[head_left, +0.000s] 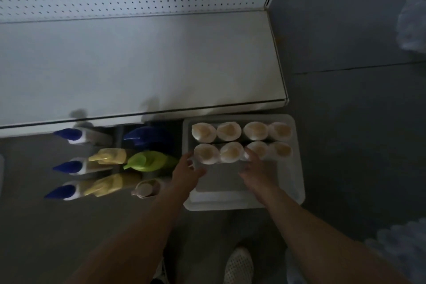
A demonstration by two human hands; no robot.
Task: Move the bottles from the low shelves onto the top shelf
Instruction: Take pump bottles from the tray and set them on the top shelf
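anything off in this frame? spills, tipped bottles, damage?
Nothing stands out. Eight cream-capped bottles stand upright in two tidy rows in the white tray. The spray bottles to its left also look upright. The top shelf shows no spill. Both hands, left hand and right hand, reach toward the near row. The dim light hides fine detail.

1. Top shelf [138, 60]: a flat white metal board with a perforated back panel; its surface is bare.
2. Cream-capped bottles [230, 137]: eight, upright in two rows of four, packed at the back of a white tray [244, 203] below the shelf's right end.
3. Blue-capped bottles [69, 134]: white bodies, three in a column at the left, tops leaning leftward in this view.
4. Dark blue bottle [147, 136] stands behind a green bottle [149, 161].
5. Yellow bottles [108, 155]: two, between the blue-capped ones and the green one.
6. A small beige bottle [146, 188] stands nearest, beside the tray.
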